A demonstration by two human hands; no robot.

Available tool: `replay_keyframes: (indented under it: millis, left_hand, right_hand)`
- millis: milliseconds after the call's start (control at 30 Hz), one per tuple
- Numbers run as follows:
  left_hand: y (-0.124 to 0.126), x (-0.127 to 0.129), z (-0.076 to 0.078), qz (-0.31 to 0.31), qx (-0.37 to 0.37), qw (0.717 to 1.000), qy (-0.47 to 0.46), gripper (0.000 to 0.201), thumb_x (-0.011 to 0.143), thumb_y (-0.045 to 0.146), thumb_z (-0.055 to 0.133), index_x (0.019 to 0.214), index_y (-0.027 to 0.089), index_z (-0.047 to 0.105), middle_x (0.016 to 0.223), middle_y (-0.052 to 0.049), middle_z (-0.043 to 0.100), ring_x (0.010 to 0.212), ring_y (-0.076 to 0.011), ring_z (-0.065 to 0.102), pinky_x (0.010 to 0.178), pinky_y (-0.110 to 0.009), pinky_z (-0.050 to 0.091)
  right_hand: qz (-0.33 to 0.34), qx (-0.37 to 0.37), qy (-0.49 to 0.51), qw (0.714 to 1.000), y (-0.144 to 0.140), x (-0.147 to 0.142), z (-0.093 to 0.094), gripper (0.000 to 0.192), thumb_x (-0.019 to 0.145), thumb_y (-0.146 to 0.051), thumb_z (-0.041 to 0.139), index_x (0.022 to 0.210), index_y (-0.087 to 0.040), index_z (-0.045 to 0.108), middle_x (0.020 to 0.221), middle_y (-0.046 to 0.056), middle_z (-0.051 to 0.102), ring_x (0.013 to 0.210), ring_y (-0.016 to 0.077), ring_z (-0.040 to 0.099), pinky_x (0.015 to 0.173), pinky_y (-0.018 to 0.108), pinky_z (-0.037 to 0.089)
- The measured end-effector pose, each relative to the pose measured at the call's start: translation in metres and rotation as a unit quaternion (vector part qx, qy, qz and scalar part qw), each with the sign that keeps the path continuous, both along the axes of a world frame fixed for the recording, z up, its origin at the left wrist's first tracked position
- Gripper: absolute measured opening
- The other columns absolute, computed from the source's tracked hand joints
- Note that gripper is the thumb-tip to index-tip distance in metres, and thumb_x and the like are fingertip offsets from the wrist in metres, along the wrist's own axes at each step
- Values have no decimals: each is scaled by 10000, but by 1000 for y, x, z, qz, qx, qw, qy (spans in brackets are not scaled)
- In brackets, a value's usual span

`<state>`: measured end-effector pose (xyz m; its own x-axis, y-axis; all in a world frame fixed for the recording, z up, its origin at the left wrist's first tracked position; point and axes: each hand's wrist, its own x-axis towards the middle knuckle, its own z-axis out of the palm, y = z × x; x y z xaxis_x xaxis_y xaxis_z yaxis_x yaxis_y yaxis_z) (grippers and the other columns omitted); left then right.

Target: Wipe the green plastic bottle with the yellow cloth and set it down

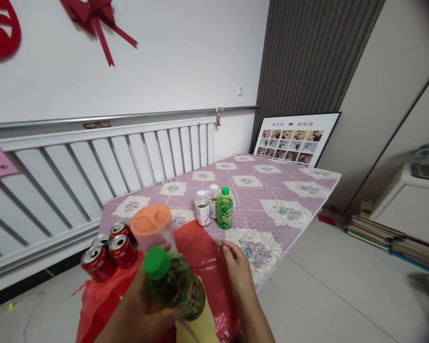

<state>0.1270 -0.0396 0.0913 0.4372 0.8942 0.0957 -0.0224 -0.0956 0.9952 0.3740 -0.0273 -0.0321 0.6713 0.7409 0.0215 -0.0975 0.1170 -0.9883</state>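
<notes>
While left hand [143,309] grips green bottle [175,283], right hand [238,269] rests on red bag [203,252]

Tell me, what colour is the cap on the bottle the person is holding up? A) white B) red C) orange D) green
D: the left hand grips a green bottle whose cap is bright green, while the orange lid belongs to the jug behind it.

A green-capped bottle [175,286], red cans [109,250], an orange-lidded jug [153,228], and a lilac floral-patterned cover [271,190].
</notes>
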Motion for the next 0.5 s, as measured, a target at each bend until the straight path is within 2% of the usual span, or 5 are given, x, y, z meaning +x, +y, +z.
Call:
replay_keyframes:
  millis: [67,100,167,300,500]
  left_hand:
    - [7,30,7,-50,-7,999,-4,683,653,316,829,1263,212,540,1162,-95,699,1076,-298,668,969,-417,544]
    - [11,44,7,-47,6,999,-19,677,656,309,818,1259,210,527,1144,-83,695,1072,-285,660,979,-411,530]
    - [25,70,3,-14,38,999,-22,716,612,274,816,1253,212,502,1116,-72,686,1057,-284,649,957,-409,529]
    - [59,115,-14,61,78,995,15,836,619,196,782,1343,223,364,1165,-77,624,1049,-261,626,931,-404,514]
    - [100,160,-38,86,66,994,3,617,673,170,738,1219,212,452,1060,-66,620,923,-211,620,823,-342,504]
  right_hand:
    - [-24,4,37,999,-1,6,-2,399,724,-477,651,991,-188,716,968,90,769,901,253,711,858,390,545]
    - [-35,6,54,998,-2,9,-2,412,723,-486,650,1002,-187,707,971,92,768,884,249,714,832,384,556]
    - [-54,12,84,995,-4,13,-2,430,716,-499,657,1013,-189,691,984,94,765,861,239,719,784,366,570]
    - [-77,26,118,990,-7,21,-1,458,692,-534,692,1000,-196,690,965,74,764,830,224,721,684,319,576]
    - [-91,33,131,987,-10,27,0,472,679,-567,718,979,-204,705,925,59,768,792,206,716,603,275,548]
